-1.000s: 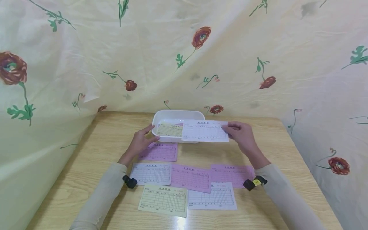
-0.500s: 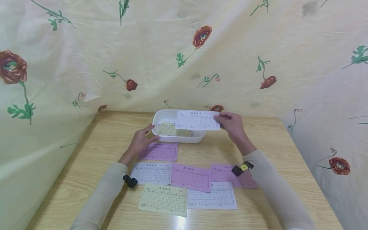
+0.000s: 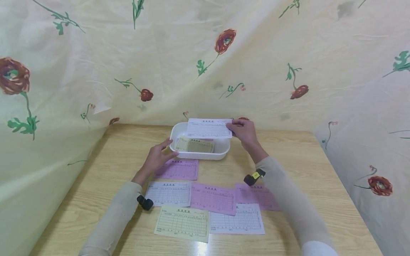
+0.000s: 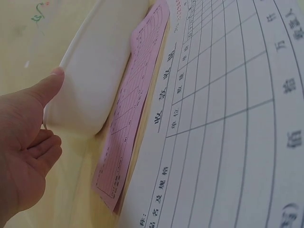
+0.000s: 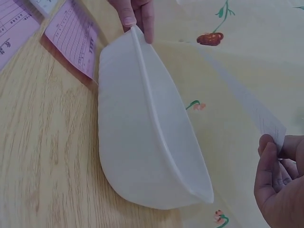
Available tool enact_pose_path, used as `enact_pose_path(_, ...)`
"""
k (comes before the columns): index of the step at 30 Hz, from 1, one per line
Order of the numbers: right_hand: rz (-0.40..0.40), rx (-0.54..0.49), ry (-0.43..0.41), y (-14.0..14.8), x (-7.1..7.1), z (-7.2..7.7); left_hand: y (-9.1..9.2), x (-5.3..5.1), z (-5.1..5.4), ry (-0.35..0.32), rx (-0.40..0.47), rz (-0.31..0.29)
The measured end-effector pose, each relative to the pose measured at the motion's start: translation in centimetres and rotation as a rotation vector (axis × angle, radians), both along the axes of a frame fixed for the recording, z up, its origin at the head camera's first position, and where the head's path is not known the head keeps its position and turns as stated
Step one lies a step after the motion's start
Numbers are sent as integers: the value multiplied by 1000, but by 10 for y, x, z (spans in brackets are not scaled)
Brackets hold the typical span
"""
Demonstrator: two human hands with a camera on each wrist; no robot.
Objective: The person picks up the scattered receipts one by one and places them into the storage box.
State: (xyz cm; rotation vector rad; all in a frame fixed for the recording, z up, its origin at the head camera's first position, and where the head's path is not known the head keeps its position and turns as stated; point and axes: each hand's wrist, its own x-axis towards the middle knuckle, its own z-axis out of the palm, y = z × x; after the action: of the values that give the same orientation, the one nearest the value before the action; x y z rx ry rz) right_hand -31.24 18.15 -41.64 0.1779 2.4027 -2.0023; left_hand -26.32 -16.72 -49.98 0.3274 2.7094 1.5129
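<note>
A white printed receipt slip [image 3: 208, 128] is pinched at its right edge by my right hand [image 3: 246, 133], above the back of a white plastic tub [image 3: 221, 153]. In the right wrist view the slip [image 5: 254, 102] is seen nearly edge-on, apart from the tub [image 5: 128, 128], between thumb and fingers of the right hand [image 5: 282, 178]. My left hand [image 3: 153, 159] grips the tub's left end, the thumb along its near side. A yellow receipt slip [image 3: 195, 145] lies inside the tub, with part of a pink one behind it, mostly hidden.
On the wooden table [image 3: 105, 167] before the tub lie several slips: a pink one [image 3: 177, 170] near the left hand, a white one [image 3: 168, 193], a middle pink one [image 3: 213, 199], a yellow one [image 3: 182, 223]. The right forearm partly covers another pink one [image 3: 253, 193]. A floral cloth [image 3: 179, 64] hangs behind.
My right hand has carried the white receipt slip left and away from me, from the tub's right front to above its back. The left hand has stayed on the tub.
</note>
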Motion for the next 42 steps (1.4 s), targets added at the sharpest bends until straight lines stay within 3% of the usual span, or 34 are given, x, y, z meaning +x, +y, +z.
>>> enact_pose_path(6, -2, 45, 2, -14, -8, -9, 0, 0, 0, 7, 5, 1)
enact_pose_path(14, -22, 189, -32, -32, -11, -17, 0, 2, 2, -4, 1, 2)
enact_pose_path(31, 33, 249, -44, -66, -16, -34, -1, 2, 0, -2, -5, 2)
enact_pose_path(42, 66, 261, -62, -72, -19, -41, -1, 3, 2, 16, -20, -6)
